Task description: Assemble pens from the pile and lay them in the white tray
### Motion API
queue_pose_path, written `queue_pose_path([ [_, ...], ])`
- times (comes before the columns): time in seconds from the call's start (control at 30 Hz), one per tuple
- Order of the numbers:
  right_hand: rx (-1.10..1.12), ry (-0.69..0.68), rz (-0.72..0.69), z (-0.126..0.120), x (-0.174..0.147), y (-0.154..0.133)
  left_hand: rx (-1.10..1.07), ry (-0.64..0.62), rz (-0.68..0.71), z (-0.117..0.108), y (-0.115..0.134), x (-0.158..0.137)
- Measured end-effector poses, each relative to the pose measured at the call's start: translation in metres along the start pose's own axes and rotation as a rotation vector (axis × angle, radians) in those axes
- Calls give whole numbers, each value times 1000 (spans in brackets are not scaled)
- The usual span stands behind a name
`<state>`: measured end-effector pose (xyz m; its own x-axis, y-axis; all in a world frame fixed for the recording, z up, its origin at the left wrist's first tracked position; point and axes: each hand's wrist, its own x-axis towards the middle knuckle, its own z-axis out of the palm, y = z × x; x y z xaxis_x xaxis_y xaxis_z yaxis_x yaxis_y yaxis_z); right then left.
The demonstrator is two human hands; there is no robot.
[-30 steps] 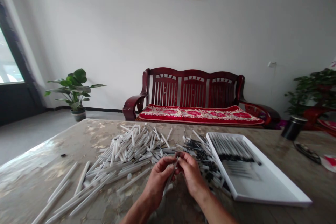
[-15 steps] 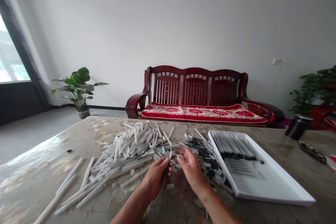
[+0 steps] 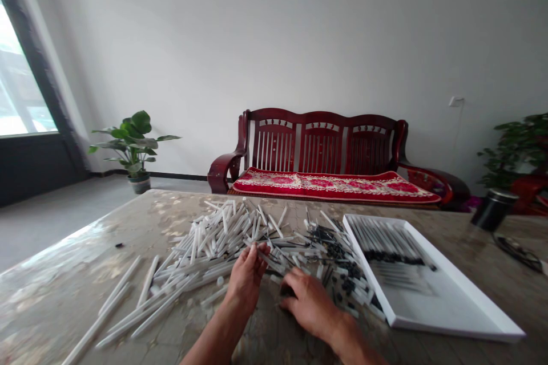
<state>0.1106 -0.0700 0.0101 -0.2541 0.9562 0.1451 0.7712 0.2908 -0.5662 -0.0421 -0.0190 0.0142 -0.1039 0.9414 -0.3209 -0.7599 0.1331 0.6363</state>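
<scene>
My left hand [image 3: 247, 274] is raised over the near edge of the pile, thumb and fingers pinched on a slim whitish tube [image 3: 274, 263] that slants down to the right. To its right, my right hand [image 3: 309, 303] is low over the table, fingers curled towards the thumb. A dark patch shows between them, but I cannot make out what it is. Behind the hands spreads a heap of white, pen-like tubes [image 3: 214, 236]. Small black parts [image 3: 329, 236] and short white pieces lie beside my right hand.
A shallow white tray [image 3: 454, 311] on the right holds rows of clear tubes with black ends [image 3: 385, 239]. Longer white tubes [image 3: 98, 322] lie at the left. A black cylinder [image 3: 492, 211] and a cable [image 3: 516, 252] are at the far right. Behind the table is a wooden bench [image 3: 323, 148].
My hands were close together around a small piece. Now they have parted: the left has risen up and left, the right has dropped lower. The view has shifted slightly.
</scene>
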Motion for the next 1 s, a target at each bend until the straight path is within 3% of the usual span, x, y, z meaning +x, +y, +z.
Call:
queue_pose_path([
  [0.17, 104, 237, 51, 4, 8, 10, 35, 12, 21, 0, -2, -1],
  [0.37, 89, 458, -69, 8, 15, 24, 39, -52, 37, -2, -8, -2],
  [0.67, 54, 578, -158, 8, 15, 29, 37, -66, 72, -1, -10, -6],
  [1.0, 54, 571, -165, 4, 13, 26, 71, -32, 81, 4, -9, -10],
])
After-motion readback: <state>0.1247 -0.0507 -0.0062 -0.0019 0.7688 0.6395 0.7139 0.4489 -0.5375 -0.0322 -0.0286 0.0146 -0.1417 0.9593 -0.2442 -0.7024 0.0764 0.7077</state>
